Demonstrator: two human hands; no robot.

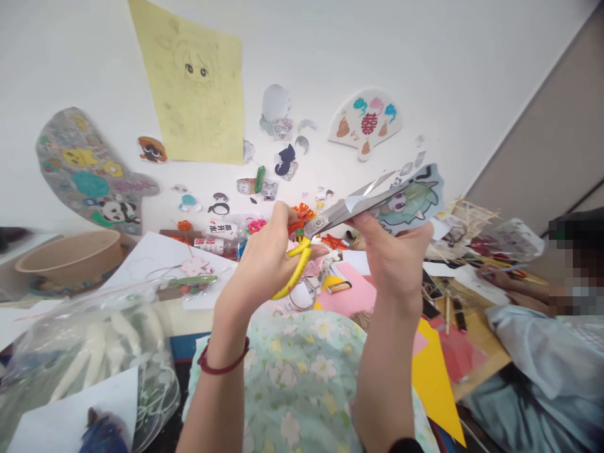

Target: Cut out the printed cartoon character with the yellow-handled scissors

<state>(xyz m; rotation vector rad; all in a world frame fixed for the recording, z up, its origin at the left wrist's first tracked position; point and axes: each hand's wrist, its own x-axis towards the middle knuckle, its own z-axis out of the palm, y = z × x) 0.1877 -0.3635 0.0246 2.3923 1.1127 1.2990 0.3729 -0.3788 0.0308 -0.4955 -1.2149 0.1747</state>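
My left hand (262, 261) is closed around the handles of a pair of scissors (325, 217) with yellow and orange-red grips. Their blades stand apart and point up and to the right. Between thumb and fingers, my right hand (396, 258) pinches a paper cutout (418, 202) of a cartoon character with pale green hair. The blades lie along the cutout's upper left edge, and a small flap of pale paper shows between them. Part of the cutout is hidden behind my right thumb and the lower blade.
A yellow drawing (202, 119) and a painted fan shape (367, 123) are on the white wall. A tan bowl (70, 255) and a plastic bag (94, 346) stand at left. Pink paper (349, 289) and craft bits clutter the table. Another person's hand (493, 275) is at right.
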